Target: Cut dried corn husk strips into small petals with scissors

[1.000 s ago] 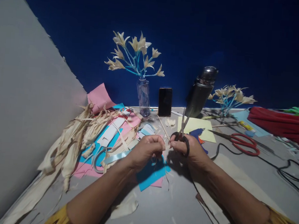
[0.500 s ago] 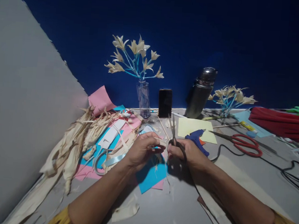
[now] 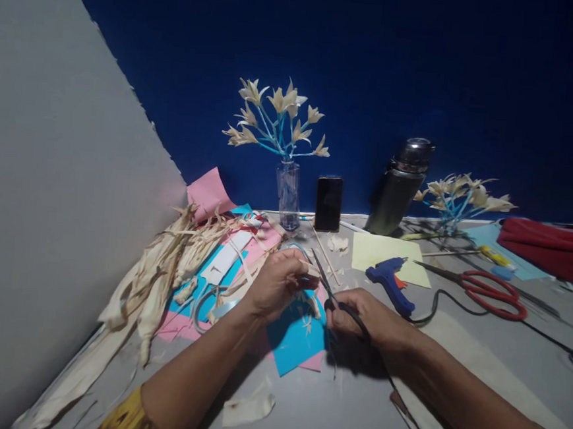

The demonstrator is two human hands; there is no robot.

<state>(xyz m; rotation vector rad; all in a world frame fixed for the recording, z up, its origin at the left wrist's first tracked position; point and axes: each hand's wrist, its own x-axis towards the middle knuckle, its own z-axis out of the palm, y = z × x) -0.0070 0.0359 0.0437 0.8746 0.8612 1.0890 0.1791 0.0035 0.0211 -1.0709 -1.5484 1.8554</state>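
My right hand [image 3: 363, 318] is closed round the black handles of a pair of scissors [image 3: 327, 290], whose blades point up and left toward my left hand. My left hand [image 3: 281, 282] is pinched shut on a small pale piece of corn husk [image 3: 310, 270] right at the blade tips. Both hands hover over blue paper [image 3: 294, 337] lying on pink sheets. Small husk scraps lie under the hands.
A heap of dried corn husks [image 3: 163, 267] lies at the left by a grey board [image 3: 46, 176]. Behind stand a bottle vase of husk flowers [image 3: 288, 191], a phone [image 3: 328, 203] and a metal flask [image 3: 400, 187]. A blue glue gun [image 3: 390, 282], yellow paper [image 3: 383, 252], red scissors [image 3: 491, 290] and cables lie right.
My right hand has dropped and swung the scissors from upright to pointing left at the husk piece. The left hand moved slightly up and away; the view shifted left.
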